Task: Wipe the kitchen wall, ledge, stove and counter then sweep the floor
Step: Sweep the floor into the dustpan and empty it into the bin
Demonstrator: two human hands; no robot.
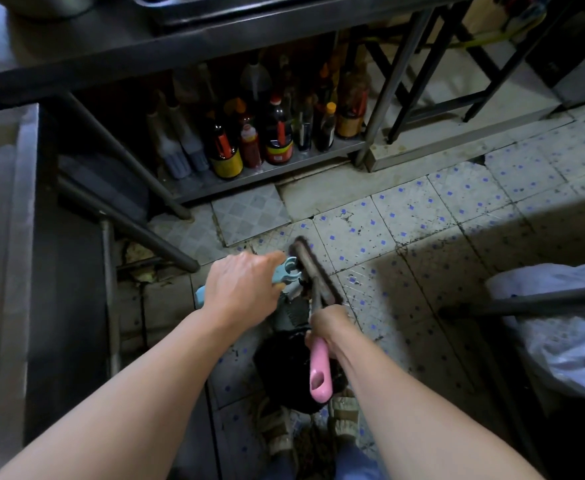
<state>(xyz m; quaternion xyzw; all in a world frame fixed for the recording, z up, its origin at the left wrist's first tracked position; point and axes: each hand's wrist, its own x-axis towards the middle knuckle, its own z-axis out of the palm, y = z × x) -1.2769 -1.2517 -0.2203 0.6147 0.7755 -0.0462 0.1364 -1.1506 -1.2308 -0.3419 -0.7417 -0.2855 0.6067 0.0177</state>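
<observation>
My right hand [329, 327] grips a broom by its pink handle [318, 372]; the dark brush head [313, 268] rests on the tiled floor [422, 237] just ahead of my hands. My left hand [242, 285] is closed around a light blue dustpan handle [284, 271], right beside the brush head. The dark dustpan [284, 368] sits low between my hands and feet, mostly hidden by my arms. The floor tiles are white with blue dots and speckled with dirt.
A steel counter [111, 43] spans the top, with a lower shelf [267, 174] holding several sauce bottles [277, 133]. Angled table legs [128, 223] cross at left, beside a steel unit [17, 237]. A white plastic bag [561, 341] and a dark bar sit at right.
</observation>
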